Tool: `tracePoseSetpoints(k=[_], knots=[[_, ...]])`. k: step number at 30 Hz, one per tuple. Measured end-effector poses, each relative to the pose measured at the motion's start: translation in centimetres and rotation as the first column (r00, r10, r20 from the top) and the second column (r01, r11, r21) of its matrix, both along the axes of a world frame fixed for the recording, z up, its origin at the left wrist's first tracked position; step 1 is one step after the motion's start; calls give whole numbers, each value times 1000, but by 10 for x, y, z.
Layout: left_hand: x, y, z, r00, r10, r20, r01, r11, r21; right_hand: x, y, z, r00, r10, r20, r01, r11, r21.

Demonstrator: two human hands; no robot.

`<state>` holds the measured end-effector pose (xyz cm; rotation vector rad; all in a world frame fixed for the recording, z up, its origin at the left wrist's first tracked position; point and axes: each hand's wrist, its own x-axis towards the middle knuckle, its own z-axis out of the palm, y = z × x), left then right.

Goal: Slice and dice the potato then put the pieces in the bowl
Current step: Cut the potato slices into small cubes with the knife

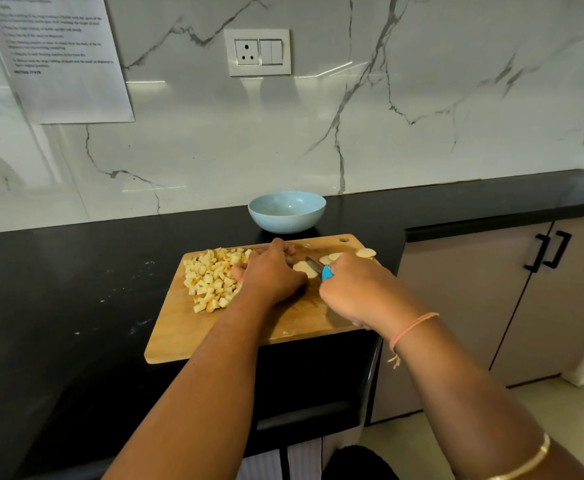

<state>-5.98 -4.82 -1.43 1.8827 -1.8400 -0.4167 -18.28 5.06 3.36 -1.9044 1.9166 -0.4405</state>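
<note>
While right hand grips knife, left hand pinches the potato slice lying between them.

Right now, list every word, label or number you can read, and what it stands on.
"INITIAL STATE": bold line low on the paper sheet on the wall, as best it reads.
The sheet's other printed lines: too small and blurred to read.
Socket plate, bowl, knife: no text visible.
</note>
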Motion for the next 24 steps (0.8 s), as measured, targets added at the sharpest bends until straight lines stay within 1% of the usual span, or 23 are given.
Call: tracePoseSetpoints(k=[4,7,13,18,24], knots=[[1,1,0,1000,-9,-8,9,1000,-22,-10,25,-1,1000,3,-6,-3,1000,-9],[3,2,-2,1000,-21,-20,20,999,-39,-15,40,-2,1000,-18,25,18,1000,-6],[3,0,0,999,-1,-39,1,1000,-14,-6,18,6,999,-33,33,36,995,-96],[2,-1,-1,999,9,-54,-9,1000,-3,10,-12,-6,999,-26,36,27,999,-30],[4,-2,-4,998,-6,-64,5,1000,-6,-3,11,-15,998,-25,53,25,1000,-12]])
